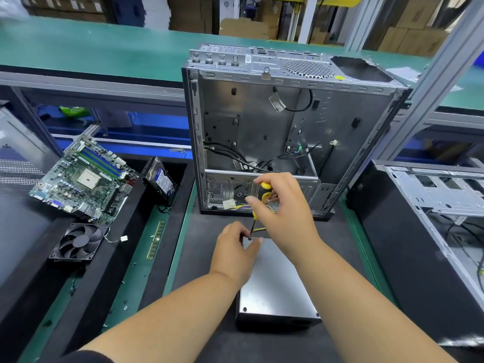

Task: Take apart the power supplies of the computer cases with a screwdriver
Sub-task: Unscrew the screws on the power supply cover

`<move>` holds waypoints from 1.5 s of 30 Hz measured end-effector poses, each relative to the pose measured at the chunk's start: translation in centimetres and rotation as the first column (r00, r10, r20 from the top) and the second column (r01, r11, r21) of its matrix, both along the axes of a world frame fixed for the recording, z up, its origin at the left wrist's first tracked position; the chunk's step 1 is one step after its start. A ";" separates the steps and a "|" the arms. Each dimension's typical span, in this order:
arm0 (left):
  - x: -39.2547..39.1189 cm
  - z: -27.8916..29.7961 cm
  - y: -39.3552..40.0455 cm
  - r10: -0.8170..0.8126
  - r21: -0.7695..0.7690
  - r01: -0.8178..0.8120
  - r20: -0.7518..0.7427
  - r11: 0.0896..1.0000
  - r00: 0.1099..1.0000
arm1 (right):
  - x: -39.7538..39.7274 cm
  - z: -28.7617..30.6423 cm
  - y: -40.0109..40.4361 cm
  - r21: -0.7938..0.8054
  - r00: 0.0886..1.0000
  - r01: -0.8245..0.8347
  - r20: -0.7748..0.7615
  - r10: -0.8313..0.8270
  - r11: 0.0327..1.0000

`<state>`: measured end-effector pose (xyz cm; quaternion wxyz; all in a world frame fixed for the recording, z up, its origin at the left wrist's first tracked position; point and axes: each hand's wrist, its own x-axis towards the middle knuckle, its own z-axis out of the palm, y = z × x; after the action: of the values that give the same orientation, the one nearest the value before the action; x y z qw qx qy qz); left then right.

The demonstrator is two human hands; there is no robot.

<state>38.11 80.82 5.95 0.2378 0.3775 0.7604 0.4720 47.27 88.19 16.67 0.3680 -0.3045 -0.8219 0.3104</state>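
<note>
On mat in front of me sits the power supply, just before the open case. My right hand grips the screwdriver, tip at PSU's far-left corner. My left hand pinches that corner w/ curled fingers. Motherboard & fan lie left.

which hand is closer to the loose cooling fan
Left. The left hand rests on the power supply, right of the fan; the right hand is farther right.
</note>
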 end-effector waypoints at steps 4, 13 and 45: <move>0.0 0.1 0.0 0.006 -0.001 -0.006 0.007 1.000 1.000 | -0.2 0.0 0.1 0.007 1.000 0.027 -0.015 -0.027 1.000; 0.0 0.0 -0.1 0.008 0.003 -0.008 0.007 1.000 1.000 | 0.1 0.2 -0.3 0.035 1.000 0.004 0.024 -0.005 0.999; -3.7 1.6 -0.2 -0.197 -0.072 0.204 0.094 0.976 0.976 | -0.3 0.4 -0.5 -0.020 0.995 -0.005 0.100 0.007 1.000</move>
<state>34.45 80.63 7.53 0.3320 0.4218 0.7260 0.4298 46.94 87.64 17.07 0.3226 -0.3210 -0.8370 0.3040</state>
